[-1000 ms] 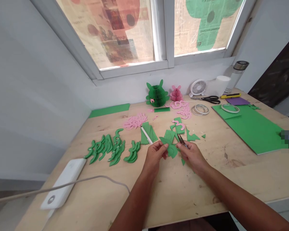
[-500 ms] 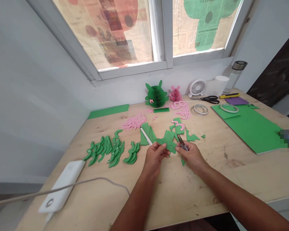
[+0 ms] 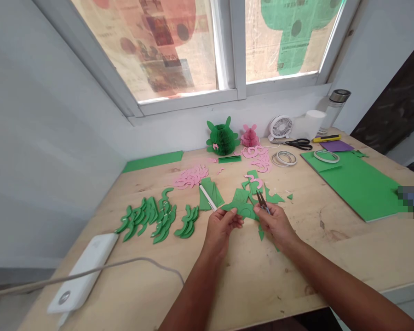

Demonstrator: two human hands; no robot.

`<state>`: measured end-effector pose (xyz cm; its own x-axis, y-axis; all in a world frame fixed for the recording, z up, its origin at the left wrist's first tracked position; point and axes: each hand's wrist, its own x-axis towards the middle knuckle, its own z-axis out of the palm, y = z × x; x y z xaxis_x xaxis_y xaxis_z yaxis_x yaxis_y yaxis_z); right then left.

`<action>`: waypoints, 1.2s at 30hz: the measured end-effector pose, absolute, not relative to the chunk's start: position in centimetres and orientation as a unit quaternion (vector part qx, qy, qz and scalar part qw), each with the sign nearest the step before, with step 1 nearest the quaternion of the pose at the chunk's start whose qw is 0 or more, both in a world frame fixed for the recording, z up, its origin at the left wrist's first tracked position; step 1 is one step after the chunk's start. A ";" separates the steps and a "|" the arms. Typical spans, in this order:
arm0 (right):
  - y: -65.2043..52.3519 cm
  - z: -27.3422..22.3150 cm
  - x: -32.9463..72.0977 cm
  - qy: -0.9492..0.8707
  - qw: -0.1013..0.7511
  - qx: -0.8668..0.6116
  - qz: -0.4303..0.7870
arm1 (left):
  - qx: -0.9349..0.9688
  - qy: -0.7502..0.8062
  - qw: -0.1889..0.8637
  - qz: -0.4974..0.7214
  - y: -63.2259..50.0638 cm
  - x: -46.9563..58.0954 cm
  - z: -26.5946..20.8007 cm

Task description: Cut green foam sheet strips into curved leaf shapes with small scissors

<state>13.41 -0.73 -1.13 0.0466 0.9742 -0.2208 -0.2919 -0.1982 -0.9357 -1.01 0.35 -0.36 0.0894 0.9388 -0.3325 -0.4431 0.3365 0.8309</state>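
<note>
My left hand point(image 3: 224, 225) pinches a green paper piece point(image 3: 245, 210) with a curved line drawn on it, between thumb and fingers. In my right hand point(image 3: 275, 221) is a pair of small scissors point(image 3: 262, 200), blades pointing up and away; the thumb and finger also meet the paper's right edge. Green paper scraps point(image 3: 261, 233) lie below and beyond the hands. Just past my left hand a white pen point(image 3: 208, 197) rests on folded green paper point(image 3: 216, 195). Stacked green curved cutouts point(image 3: 164, 223) lie to the left.
Pink cutouts point(image 3: 192, 176) lie farther back. Green point(image 3: 222, 138) and pink point(image 3: 250, 137) paper figures stand by the wall with a fan point(image 3: 280, 127). Black scissors point(image 3: 298, 144), tape rolls point(image 3: 284, 158) and a green sheet point(image 3: 355, 188) sit right; a white device point(image 3: 84, 271) and cable point(image 3: 124, 261) left.
The green paper has turned slightly between my hands, and the scissors have tilted a little. A green scrap now shows beneath my right wrist. The view has shifted slightly.
</note>
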 end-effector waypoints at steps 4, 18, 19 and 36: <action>-0.7 -0.9 13.3 -0.347 0.535 -0.499 0.588 | 0.310 0.461 0.672 0.490 0.3 -1.0 -0.5; -0.6 -1.1 13.6 -0.319 0.544 -0.452 0.631 | 0.339 0.468 0.660 0.481 0.3 -0.9 -0.5; -0.6 -1.0 13.6 -0.322 0.543 -0.450 0.632 | 0.335 0.469 0.660 0.481 0.3 -0.9 -0.5; -0.7 -1.3 13.5 -0.362 0.512 -0.500 0.597 | 0.352 0.455 0.670 0.470 0.2 -0.6 -0.6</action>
